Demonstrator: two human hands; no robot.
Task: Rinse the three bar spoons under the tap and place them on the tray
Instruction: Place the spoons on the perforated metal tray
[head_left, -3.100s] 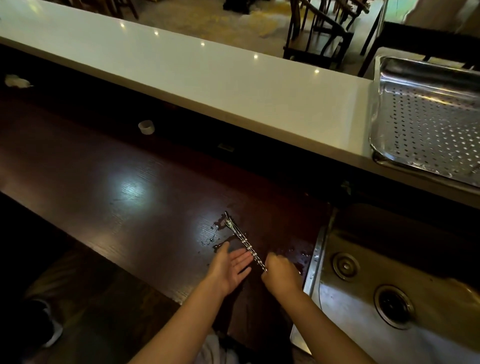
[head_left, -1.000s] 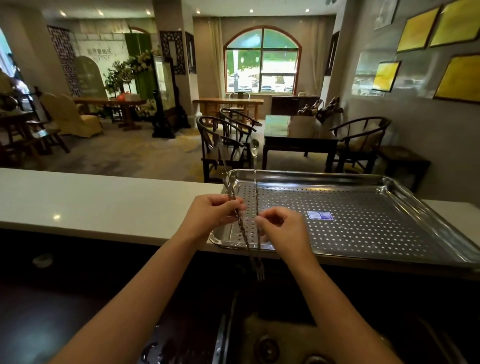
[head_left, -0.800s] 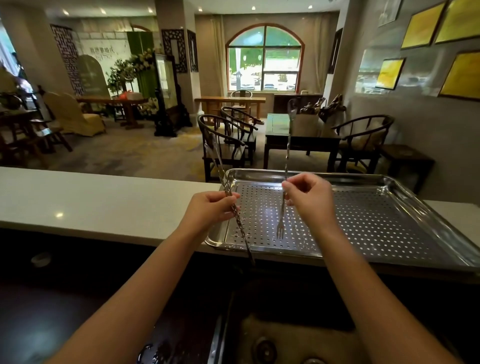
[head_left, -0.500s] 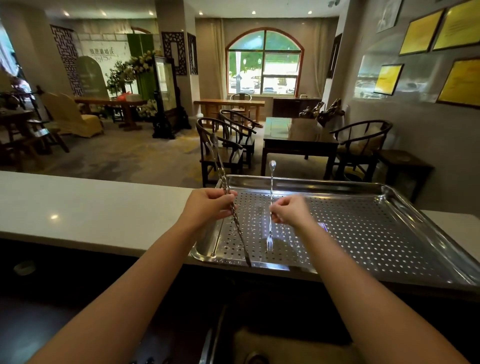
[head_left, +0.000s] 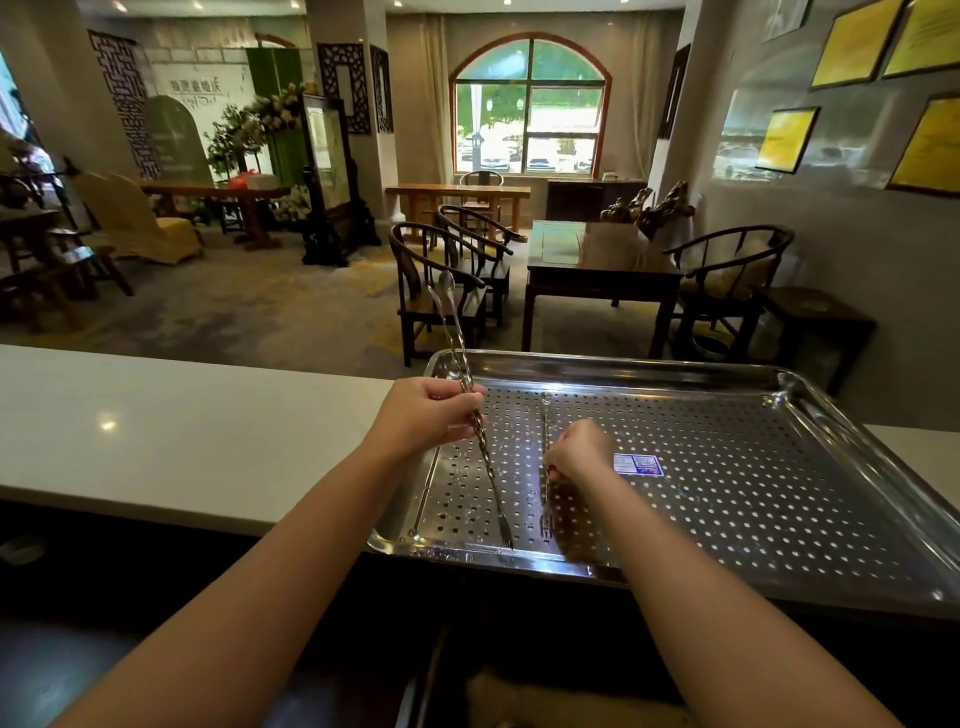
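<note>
A perforated steel tray (head_left: 753, 499) rests on the white counter. My left hand (head_left: 423, 415) is shut on two twisted bar spoons (head_left: 485, 462), held tilted, bowls up and fork ends down over the tray's left part. My right hand (head_left: 576, 452) pinches a third bar spoon (head_left: 544, 415) that lies almost flat on the tray floor, fork end toward me. Whether it touches the tray along its whole length I cannot tell.
The white counter (head_left: 182, 431) runs left of the tray. A dark lower worktop and a sink edge (head_left: 431, 675) sit below my arms. A blue sticker (head_left: 638, 464) marks the tray floor. Chairs and tables stand beyond the counter.
My right hand has lowered its single spoon from upright down onto the tray floor. My left hand keeps its two spoons in nearly the same place.
</note>
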